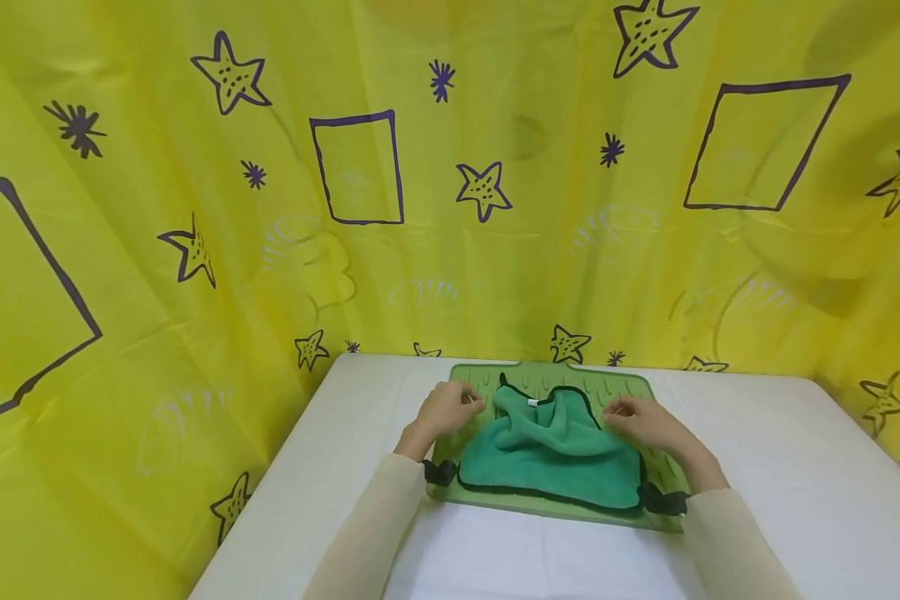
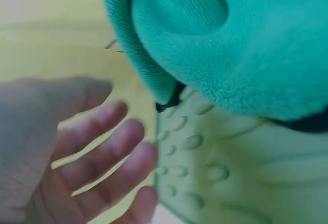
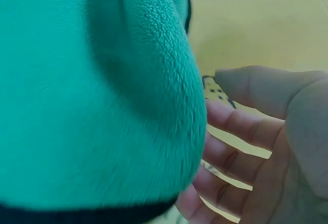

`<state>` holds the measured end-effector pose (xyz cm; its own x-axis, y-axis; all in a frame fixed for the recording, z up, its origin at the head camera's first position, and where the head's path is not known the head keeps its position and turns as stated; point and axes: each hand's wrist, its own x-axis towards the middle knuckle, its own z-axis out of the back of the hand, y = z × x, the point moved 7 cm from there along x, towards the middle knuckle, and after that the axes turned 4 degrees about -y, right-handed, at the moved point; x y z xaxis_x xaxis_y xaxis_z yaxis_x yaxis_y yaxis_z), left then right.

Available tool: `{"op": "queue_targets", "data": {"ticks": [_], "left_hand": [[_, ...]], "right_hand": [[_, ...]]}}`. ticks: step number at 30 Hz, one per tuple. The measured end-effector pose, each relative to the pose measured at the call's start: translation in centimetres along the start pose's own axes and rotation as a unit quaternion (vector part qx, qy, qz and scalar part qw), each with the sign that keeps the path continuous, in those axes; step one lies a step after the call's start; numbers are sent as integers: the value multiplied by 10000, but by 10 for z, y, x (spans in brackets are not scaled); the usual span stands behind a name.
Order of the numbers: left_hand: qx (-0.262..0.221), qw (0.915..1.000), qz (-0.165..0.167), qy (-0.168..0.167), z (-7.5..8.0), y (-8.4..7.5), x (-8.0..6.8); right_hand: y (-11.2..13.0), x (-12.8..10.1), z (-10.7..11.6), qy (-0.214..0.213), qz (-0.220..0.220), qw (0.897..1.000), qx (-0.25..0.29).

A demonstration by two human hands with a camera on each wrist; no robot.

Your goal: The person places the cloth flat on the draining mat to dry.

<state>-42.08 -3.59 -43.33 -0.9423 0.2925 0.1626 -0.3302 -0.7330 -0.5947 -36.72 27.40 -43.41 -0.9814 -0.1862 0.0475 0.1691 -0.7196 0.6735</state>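
Behind and around the work area hangs a yellow curtain (image 1: 450, 208) printed with dark stars and squares, the largest thing in the head view. Below it stretches a white table (image 1: 757, 467), reaching from the curtain toward the person. On the table, near its far edge and about midway across, lies a pale green tray (image 1: 555, 504) with raised drop-shaped bumps on its surface. A teal fleece cloth (image 1: 551, 454) with dark edging lies rumpled on the tray, covering most of it, its upper part folded over toward the middle.

The left hand (image 1: 450, 410) sits at the cloth's left side over the tray; the left wrist view shows its fingers (image 2: 110, 155) loosely spread and slightly bent, just beside the cloth's fold, holding nothing. The right hand (image 1: 641, 421) sits at the cloth's right side; in the right wrist view its fingers (image 3: 238, 124) are spread apart and relaxed, their tips against the fleece without pinching it.
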Motion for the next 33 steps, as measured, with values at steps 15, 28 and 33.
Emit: {"op": "queue_targets", "data": {"ticks": [15,28,33], "left_hand": [[176,9978,625,114,-36,-2,42],[19,9972,703,246,-42,-2,44],[-702,9949,730,-25,-33,5,44]], "right_hand": [[-25,51,-31,10,-823,9963,-247],[-27,47,-28,-126,-1180,9929,-34],[-29,43,-15,-133,-848,9956,386]]}}
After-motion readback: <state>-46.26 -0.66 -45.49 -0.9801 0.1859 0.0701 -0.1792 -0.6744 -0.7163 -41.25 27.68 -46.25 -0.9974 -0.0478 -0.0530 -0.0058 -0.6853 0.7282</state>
